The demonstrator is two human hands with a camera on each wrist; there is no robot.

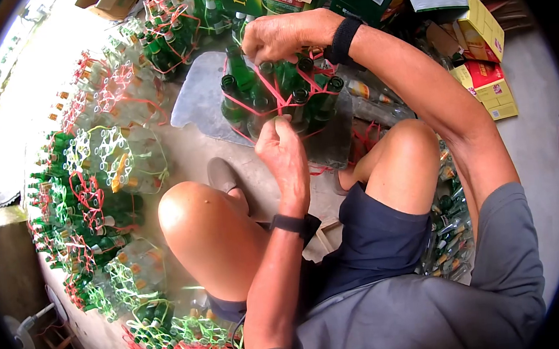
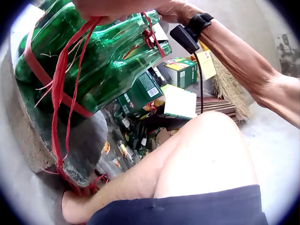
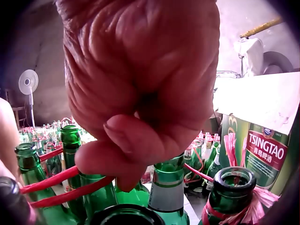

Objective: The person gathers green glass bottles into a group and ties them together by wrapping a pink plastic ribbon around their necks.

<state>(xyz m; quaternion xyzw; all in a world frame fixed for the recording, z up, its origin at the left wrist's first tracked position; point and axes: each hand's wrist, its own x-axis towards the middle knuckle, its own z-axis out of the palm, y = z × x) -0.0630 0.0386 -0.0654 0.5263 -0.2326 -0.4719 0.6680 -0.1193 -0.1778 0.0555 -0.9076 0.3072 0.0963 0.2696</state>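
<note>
A cluster of upright green glass bottles (image 1: pixel 238 70), bound with red plastic string (image 1: pixel 278 95), stands on a grey slab (image 1: pixel 193 93) between the person's knees. At its near side the left hand (image 1: pixel 281 155) pinches the string between thumb and fingertips; in the left wrist view, strands of red string (image 2: pixel 60 89) hang from that hand. Over the far side of the cluster, the right hand (image 1: pixel 276 37) has its fingers curled on red string at the bottle necks. From close up, the right hand (image 3: pixel 140 93) hides part of the string behind its fingers.
Many bundled bottles (image 1: pixel 125 94) fill the left side. Cardboard beer boxes (image 1: pixel 477 31) stand at the back right. Loose bottles (image 1: pixel 449 240) lie beside the right leg. A standing fan (image 3: pixel 28 82) is at the far left in the right wrist view.
</note>
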